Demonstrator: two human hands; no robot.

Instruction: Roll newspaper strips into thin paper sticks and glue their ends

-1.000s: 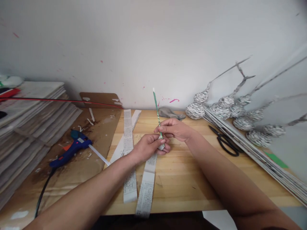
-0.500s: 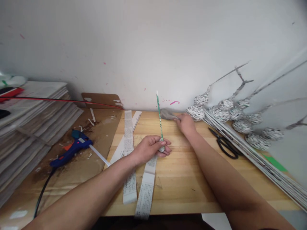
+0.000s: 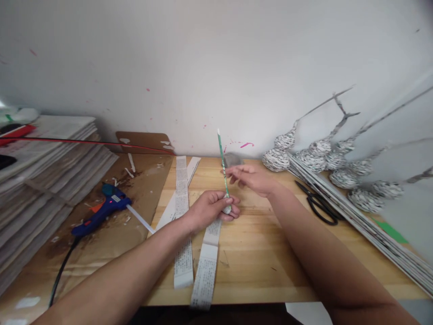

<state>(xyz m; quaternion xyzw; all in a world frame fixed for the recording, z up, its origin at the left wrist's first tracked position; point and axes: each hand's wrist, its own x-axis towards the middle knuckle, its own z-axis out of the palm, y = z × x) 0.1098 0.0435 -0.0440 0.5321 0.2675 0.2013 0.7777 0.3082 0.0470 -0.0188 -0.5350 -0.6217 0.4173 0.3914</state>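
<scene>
My left hand is closed around the lower end of a slim green-and-white rolled paper stick, which stands nearly upright. A small wad of printed paper shows at its base, between my thumb and fingers. My right hand is beside the stick's middle, its fingers loosely stretched and pointing left; whether the fingertips touch the stick I cannot tell. Just behind these fingers lies a soft-looking grey thing, blurred and partly hidden. Below my left hand a newspaper strip runs to the table's front edge.
More newspaper strips lie left of my hands. A blue glue gun rests on brown cardboard near a stack of newspapers. At right are black scissors, long paper rods and several gourd-shaped woven paper pieces.
My right hand has let go of the grey thing's thin end and moved left to the stick. My left hand still grips the stick, which leans slightly more left.
</scene>
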